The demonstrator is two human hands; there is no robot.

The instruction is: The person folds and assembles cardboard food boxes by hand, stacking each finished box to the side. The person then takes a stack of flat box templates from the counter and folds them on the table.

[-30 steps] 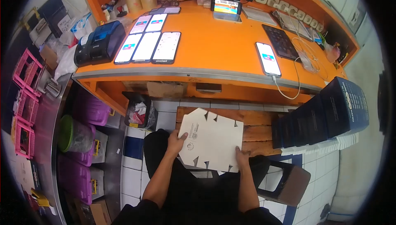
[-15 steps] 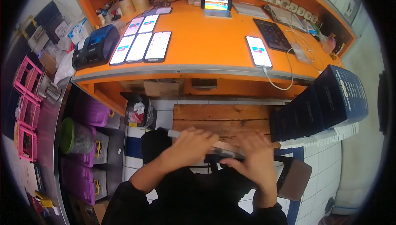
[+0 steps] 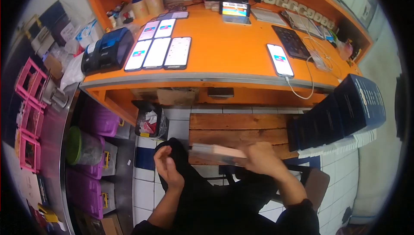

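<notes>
My right hand [image 3: 265,159] is closed around one end of a flat, pale, oblong block [image 3: 213,151] with a greyish edge, slightly blurred. What exactly it is cannot be made out. It is held level over the near side of the slatted wooden bench [image 3: 237,121]. Away from it, at my knee, my left hand [image 3: 169,169] is raised and holds nothing, its fingers loosely bent and the thumb apart.
Several lit phones [image 3: 156,53] lie on the orange desk [image 3: 228,58]; another phone [image 3: 280,60] there has a cable plugged in. Dark blue boxes [image 3: 340,105] are stacked at the bench's right end. A small bin [image 3: 151,123] and purple-lidded tubs [image 3: 99,120] are on my left.
Both hands were on the pale block; my left hand has let go and moved left and down. The block stays in my right hand. The whole view has shifted slightly.
</notes>
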